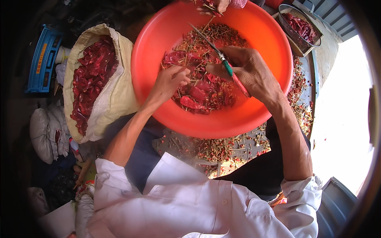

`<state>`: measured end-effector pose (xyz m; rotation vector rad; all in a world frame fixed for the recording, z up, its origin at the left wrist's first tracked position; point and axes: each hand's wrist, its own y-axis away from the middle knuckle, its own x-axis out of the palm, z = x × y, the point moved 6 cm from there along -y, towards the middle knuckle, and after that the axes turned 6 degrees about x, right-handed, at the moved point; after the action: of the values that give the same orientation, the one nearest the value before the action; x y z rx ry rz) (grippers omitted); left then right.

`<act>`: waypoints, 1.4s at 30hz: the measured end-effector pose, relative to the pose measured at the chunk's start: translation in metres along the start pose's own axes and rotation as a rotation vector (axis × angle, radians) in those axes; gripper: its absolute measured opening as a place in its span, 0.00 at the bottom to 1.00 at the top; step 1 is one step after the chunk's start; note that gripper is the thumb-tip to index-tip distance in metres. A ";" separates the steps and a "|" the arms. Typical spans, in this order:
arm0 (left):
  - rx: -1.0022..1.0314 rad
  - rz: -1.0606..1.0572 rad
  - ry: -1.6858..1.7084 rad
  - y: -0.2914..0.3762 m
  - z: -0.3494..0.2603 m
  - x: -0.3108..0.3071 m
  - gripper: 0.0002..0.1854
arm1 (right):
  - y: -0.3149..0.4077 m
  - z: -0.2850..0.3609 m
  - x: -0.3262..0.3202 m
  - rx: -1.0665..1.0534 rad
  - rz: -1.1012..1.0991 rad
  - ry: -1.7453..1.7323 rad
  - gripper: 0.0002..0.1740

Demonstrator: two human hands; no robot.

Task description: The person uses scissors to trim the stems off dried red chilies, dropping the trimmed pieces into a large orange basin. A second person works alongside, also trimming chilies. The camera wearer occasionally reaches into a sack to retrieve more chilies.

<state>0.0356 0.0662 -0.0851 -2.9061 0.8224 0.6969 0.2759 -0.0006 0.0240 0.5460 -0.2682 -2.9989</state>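
A big red plastic basin (154, 116) stands before me, with dried red chili peppers (198, 93) and loose cut stems (223, 32) on its bottom. My right hand (250, 71) grips a pair of scissors (227, 67) over the basin. Their handle is partly red and green, and the blades point up and left. Over the left part of the pile is my left hand (171, 80), fingers curled beside the peppers. Whether anything is pinched in it is hard to make out.
Left of the basin leans a woven sack (125, 74) full of dried red chilies (92, 80). Another person's hand (221, 6) holds chili pieces at the basin's far rim. A wire basket (300, 28) of chilies stands far right. Stem scraps (220, 148) litter the floor.
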 end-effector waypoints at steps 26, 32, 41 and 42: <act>-0.117 0.088 0.096 -0.004 0.010 0.006 0.11 | 0.005 -0.006 0.005 0.070 0.159 -0.251 0.33; -0.163 -0.151 0.694 -0.003 -0.016 -0.011 0.12 | 0.021 -0.015 0.024 0.386 0.400 -0.538 0.34; -0.026 -0.157 0.882 -0.004 -0.021 -0.027 0.16 | 0.030 -0.024 0.061 0.448 0.561 -0.568 0.35; -0.025 -0.188 0.874 -0.003 -0.021 -0.026 0.17 | 0.030 -0.024 0.062 0.452 0.562 -0.579 0.35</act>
<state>0.0259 0.0780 -0.0549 -3.2042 0.5313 -0.6375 0.2279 -0.0404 -0.0140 -0.3527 -0.9626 -2.4541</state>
